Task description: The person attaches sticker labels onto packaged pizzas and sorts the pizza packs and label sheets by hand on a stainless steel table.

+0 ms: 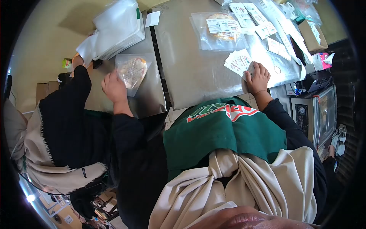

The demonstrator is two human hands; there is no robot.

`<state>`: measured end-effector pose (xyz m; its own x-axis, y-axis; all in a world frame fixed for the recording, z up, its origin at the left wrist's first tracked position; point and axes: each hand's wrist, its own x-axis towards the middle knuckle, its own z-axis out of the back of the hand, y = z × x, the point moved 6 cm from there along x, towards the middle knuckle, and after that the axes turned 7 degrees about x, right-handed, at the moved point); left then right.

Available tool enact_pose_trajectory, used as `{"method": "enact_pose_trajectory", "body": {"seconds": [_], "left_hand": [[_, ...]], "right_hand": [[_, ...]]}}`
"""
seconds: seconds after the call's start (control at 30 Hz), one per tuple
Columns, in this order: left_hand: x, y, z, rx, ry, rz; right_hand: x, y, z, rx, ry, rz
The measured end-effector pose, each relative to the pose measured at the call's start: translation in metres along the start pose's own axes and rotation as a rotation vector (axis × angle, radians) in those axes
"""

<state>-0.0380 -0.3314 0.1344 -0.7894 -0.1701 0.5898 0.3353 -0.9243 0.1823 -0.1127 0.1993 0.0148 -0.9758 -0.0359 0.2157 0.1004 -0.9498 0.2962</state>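
Note:
A bagged pizza (132,71) lies in clear plastic on the left metal table. My left hand (114,88) is at the left edge of its bag, fingers closed on the plastic. Over on the right table, my right hand (258,78) rests with fingers apart, its fingertips at the edge of a fanned set of printed labels (238,62). Farther back is a second bagged pizza (225,35), with a printed label (223,26) across its top. Stacks of similar labels (251,17) lie to its right.
A co-worker's hand (78,61) is by a white basket (124,45) holding plastic sheets. A narrow gap separates the two tables. Long label strips (284,28), a cardboard box (313,36) and a tissue pack (325,60) line the right side, near an oven (324,110).

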Motion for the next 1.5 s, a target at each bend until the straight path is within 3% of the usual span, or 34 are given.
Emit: {"method": "enact_pose_trajectory", "body": {"seconds": [0.27,0.5,0.63,0.73,0.83,0.87,0.97,1.07,1.17,1.23,1.3,1.4,1.5], "left_hand": [[0.045,-0.094,0.062,-0.154,-0.088,-0.050],[-0.034,-0.198,0.068,-0.385,0.089,-0.265],[-0.063,-0.233,0.079,-0.426,0.112,-0.277],[-0.074,-0.236,0.080,-0.408,0.129,-0.297],[-0.070,-0.237,0.091,-0.344,0.083,-0.202],[-0.066,-0.235,0.094,-0.316,0.057,-0.148],[-0.074,-0.229,0.072,-0.282,0.081,-0.196],[-0.074,-0.238,0.080,-0.250,0.049,-0.226],[-0.075,-0.247,0.090,-0.123,0.031,-0.201],[-0.090,-0.240,0.079,-0.023,0.111,-0.088],[-0.110,-0.227,0.064,-0.003,0.257,0.035],[-0.129,-0.217,0.062,-0.045,0.370,0.102],[-0.142,-0.218,0.060,-0.125,0.477,0.123]], "right_hand": [[0.010,-0.015,-0.009,0.078,0.084,-0.099],[0.040,-0.060,-0.026,0.536,0.284,-0.396],[0.041,-0.046,0.000,0.469,0.304,-0.409],[0.039,-0.037,0.025,0.397,0.171,-0.286],[0.028,-0.029,0.029,0.869,0.302,-0.348],[0.022,-0.024,0.022,1.097,0.458,-0.369],[-0.002,0.006,0.022,1.254,0.890,-0.542],[-0.011,0.035,0.006,0.917,1.064,-0.411],[-0.024,0.066,-0.043,1.098,1.180,-0.526],[-0.031,0.090,-0.065,1.272,1.194,-0.688],[-0.027,0.106,-0.085,1.246,1.147,-0.686],[-0.019,0.141,-0.055,1.413,1.007,-0.838],[-0.025,0.154,-0.093,1.512,1.013,-0.910]]}}
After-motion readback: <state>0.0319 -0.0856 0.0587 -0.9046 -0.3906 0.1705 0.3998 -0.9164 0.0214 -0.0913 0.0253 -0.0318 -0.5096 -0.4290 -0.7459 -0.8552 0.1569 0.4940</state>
